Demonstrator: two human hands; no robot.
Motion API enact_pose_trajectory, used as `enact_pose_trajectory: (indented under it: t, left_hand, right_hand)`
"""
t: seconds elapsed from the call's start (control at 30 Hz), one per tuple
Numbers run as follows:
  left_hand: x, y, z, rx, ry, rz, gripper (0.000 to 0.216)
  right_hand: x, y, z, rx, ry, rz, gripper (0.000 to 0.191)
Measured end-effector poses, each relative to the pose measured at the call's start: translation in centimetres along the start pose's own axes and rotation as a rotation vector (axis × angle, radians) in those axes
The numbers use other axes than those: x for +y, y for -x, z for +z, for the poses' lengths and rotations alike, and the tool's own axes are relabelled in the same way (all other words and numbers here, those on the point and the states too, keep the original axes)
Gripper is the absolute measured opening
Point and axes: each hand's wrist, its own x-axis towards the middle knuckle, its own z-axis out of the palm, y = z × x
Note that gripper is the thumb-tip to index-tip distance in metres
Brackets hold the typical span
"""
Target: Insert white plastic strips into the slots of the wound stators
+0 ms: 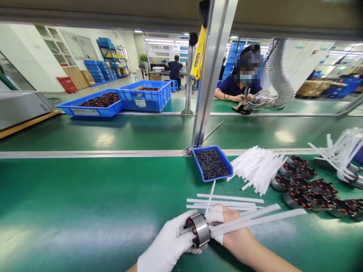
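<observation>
Motor stator [202, 229], gripped by left fingers [187, 217], already carries white strips [278, 217]; right fingers' [215, 214] grip unclear; loose strips [229, 198] remain on the far side.

- coil ring [202, 229] btwn L hand [167, 241] & R hand [224, 223], front of near bench [99, 196]
- held strips [266, 220] run R from ring, past R wrist
- loose strips [229, 200] just bhd R hand
- tray [197, 166] w/ small parts [212, 164], bhd loose strips, nr foot of post [207, 94]
- strip pile [258, 168] R of tray; other rings [300, 196] R of pile
- knife [197, 53] up on post
- 2 bins [161, 100] L of post, on far bench [141, 132]; person [225, 86] beyond, R of post
</observation>
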Motion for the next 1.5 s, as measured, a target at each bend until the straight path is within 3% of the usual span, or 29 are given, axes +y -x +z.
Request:
enact_pose_trajectory:
  t: [0.27, 0.6, 0.73, 0.93, 1.13, 1.23, 1.33, 1.5]
  left_hand:
    - [-1.1, -0.2, -0.3, -0.001, -0.005, 0.121, 0.033]
    - [0.9, 0.5, 0.3, 0.016, -0.122, 0.203, 0.029]
    - [1.1, 0.8, 0.6, 0.053, -0.173, 0.180, 0.030]
    - [-0.1, 0.7, 0.4, 0.106, -0.141, 0.181, 0.044]
    - [-0.5, 0.9, 0.6, 0.108, -0.290, 0.278, 0.052]
    - [-0.1, 1.3, 0.6, 0.123, -0.465, 0.358, 0.056]
    - [-0.2, 1.4, 0.5, 0.184, -0.579, 0.347, 0.049]
    - [-0.6, 1.3, 0.3, 0.117, -0.555, 0.344, 0.045]
  right_hand:
    - [0.7, 0.5, 0.6, 0.021, 0.049, -0.044, 0.015]
    - [-0.3, 0.4, 0.1, 0.022, 0.149, -0.100, 0.014]
    - [0.0, 0.6, 0.2, 0.078, 0.157, -0.099, 0.018]
    - [1.7, 0.5, 0.5, 0.115, 0.158, -0.241, 0.019]
    - [2.6, 0.8, 0.8, -0.028, 0.060, -0.049, 0.024]
    - [2.3, 0.9, 0.7, -0.038, 0.152, -0.131, 0.025]
    - [1.7, 1.0, 0.4, -0.017, 0.318, -0.267, 0.026]
    - [1.2, 1.1, 0.0, -0.066, 0.413, -0.384, 0.034]
